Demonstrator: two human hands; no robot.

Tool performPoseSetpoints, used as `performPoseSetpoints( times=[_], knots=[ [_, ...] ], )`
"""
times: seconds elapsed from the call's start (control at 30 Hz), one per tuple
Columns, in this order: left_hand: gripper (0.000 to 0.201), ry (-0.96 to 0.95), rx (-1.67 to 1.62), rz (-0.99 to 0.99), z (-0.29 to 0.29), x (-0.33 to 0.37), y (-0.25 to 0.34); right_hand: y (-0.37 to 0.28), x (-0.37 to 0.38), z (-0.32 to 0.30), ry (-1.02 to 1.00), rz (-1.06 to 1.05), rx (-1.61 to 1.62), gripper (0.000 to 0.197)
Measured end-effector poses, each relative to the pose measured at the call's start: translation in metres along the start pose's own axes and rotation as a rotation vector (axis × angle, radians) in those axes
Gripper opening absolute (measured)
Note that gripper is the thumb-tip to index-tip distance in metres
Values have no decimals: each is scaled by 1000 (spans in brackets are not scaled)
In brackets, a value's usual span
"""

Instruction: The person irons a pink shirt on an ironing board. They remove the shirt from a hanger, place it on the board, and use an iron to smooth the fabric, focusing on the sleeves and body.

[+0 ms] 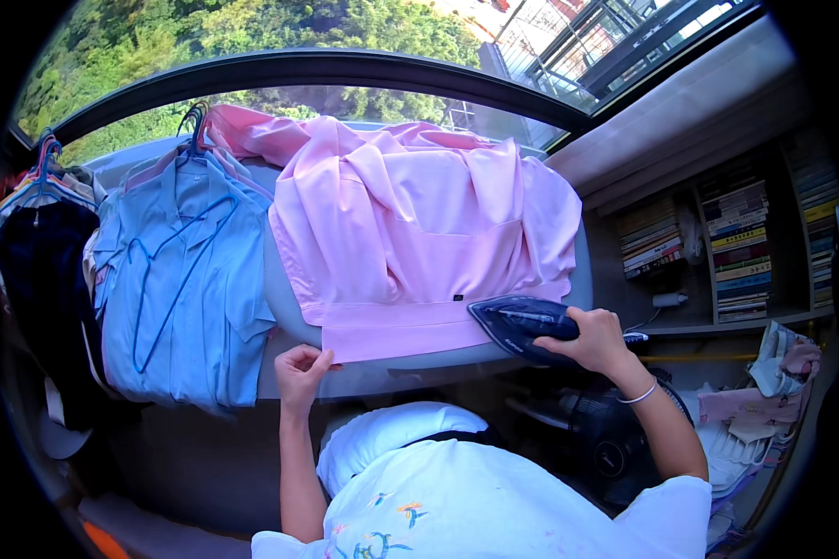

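- Garment, pink, spread over grey ironing board, band along near edge.
- Left hand: thumb and fingers pinching band's left corner.
- Right hand: fingers wrapped round dark-blue iron.
- Iron at band's right part, tip pointing left; cannot tell if pressed flat.
- Light-blue shirt left of garment.

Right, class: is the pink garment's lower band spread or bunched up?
Spread: the band lies smooth and flat, its corner at the left fingers and the iron at its other end; the pink cloth above is rumpled.
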State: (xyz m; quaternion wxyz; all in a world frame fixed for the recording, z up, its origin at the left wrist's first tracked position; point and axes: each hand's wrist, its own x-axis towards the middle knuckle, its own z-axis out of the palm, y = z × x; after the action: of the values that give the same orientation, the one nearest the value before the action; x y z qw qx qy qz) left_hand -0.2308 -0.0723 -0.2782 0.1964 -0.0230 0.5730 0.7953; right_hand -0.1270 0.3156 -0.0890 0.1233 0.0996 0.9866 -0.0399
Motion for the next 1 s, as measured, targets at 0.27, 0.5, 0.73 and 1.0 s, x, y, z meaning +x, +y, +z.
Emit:
performPoseSetpoints(
  times=[0.27,0.5,0.73,1.0],
  knots=[
    [11,-24,-18,-43,-2,1,2,-21,14,-2,13,-29,29,65],
    [10,-68,-12,-44,-9,4,3,-96,40,-1,17,-253,30,65],
    [10,-93,-12,-39,-9,4,2,-158,53,2,10,-290,63,62],
    [11,-50,-49,14,-10,4,-9,-165,51,-1,0,-295,68,63]
  ],
)
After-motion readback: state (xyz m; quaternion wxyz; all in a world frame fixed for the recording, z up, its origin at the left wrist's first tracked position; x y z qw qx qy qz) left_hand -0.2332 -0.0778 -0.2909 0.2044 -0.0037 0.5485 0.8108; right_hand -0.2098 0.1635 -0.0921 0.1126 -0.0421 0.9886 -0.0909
